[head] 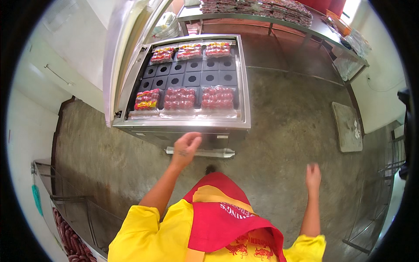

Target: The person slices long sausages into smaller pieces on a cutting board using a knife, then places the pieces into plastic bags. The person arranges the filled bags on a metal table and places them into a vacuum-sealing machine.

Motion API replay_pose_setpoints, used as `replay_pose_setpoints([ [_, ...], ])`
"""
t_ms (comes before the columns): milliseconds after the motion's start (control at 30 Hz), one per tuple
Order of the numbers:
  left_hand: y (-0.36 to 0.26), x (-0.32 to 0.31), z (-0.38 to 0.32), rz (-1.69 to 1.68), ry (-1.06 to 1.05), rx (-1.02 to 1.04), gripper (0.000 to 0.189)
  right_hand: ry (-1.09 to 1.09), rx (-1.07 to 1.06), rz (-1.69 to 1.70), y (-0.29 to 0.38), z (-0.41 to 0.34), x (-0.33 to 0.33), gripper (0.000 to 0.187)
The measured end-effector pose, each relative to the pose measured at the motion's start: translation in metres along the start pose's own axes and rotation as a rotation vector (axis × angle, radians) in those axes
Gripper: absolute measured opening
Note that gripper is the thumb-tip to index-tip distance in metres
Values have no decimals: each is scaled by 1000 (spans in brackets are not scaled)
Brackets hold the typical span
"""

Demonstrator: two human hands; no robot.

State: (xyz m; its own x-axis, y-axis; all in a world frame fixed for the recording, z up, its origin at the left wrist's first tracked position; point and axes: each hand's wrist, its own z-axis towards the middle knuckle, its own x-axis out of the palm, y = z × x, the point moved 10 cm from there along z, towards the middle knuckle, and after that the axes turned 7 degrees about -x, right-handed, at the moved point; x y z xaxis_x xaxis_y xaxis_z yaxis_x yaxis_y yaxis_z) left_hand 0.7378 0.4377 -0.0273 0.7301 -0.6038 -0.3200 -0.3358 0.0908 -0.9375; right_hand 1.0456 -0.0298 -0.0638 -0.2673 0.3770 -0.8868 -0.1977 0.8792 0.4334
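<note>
My left hand [187, 147] hangs just in front of the vacuum packing machine [183, 123], its fingers loosely curled and nothing visible in it. Off to the right, my right hand [313, 177] is over the floor, a little blurred, with no object seen in it. The machine's lid [122, 65] stands raised at the left. In the chamber, three sausage packs [190, 51] lie along the far edge. Near the front edge lie a pack with red and yellow print [147, 100] and two clear packs of sausages [179, 99]. Dark filler plates [192, 78] with round holes show between the rows.
Behind the machine, a steel table [262, 24] bears stacked sausage packs [255, 9]. A flat board [347, 127] rests on the concrete floor [278, 114] by the right wall. At lower left, a metal frame [72, 198] stands near a heap of dark sausages [73, 239].
</note>
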Motion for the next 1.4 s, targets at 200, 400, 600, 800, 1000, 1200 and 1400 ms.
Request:
replay_pose_setpoints([
  [200, 1, -44, 57, -33, -214, 33, 17, 389, -328, 868, 339, 76, 76, 31],
  [400, -54, 1, 159, 349, -178, 240, 25, 295, -336, 552, 413, 112, 175, 54],
  [600, 10, -101, 200, 722, -408, -207, 57, 545, -136, 856, 403, 127, 215, 62],
  [800, 39, -110, 210, 445, -167, -472, 82, 699, -24, 1191, 433, 103, 202, 34],
  [1000, 46, -91, 220, 0, 122, -550, 49, 611, -203, 1519, 449, 100, 135, 32],
  [1200, -37, -54, 199, -105, 204, -250, 36, 641, -186, 1970, 428, 122, -10, 34],
  [1400, -100, -36, 179, -512, 110, -159, 37, 267, -274, 1992, 372, 149, -76, 32],
])
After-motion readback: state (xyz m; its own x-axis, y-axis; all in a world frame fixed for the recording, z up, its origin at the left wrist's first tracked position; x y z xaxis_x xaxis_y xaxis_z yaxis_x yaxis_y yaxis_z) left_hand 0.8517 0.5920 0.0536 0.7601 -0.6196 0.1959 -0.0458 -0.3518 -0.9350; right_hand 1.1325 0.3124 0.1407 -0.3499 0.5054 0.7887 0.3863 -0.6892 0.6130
